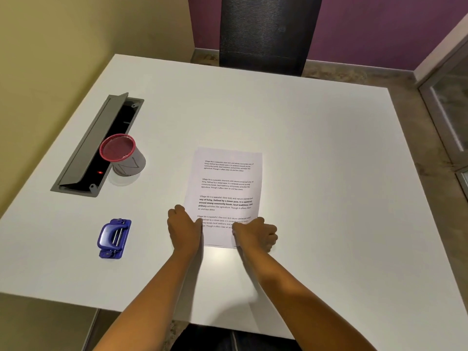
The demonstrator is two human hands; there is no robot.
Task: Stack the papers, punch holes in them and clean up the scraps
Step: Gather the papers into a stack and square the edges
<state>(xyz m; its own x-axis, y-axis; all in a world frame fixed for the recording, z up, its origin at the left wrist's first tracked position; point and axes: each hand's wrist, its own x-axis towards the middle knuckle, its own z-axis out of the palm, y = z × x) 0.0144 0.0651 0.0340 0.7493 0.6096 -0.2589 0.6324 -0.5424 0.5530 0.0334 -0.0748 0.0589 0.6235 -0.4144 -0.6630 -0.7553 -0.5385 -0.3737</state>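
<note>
Two hands, left (186,230) and right (255,234), grip papers (225,188) on white table (316,160), purple wall (379,29) behind.

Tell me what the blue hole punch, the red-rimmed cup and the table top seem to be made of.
Hole punch: glossy blue plastic by its highlights, with bare metal rods that shine silver. Red-rimmed cup: probably fine metal mesh, since the wall looks see-through; the rim seems coated red. Table top: smooth matte white, likely laminate; no grain shows, so the core cannot be told.
</note>
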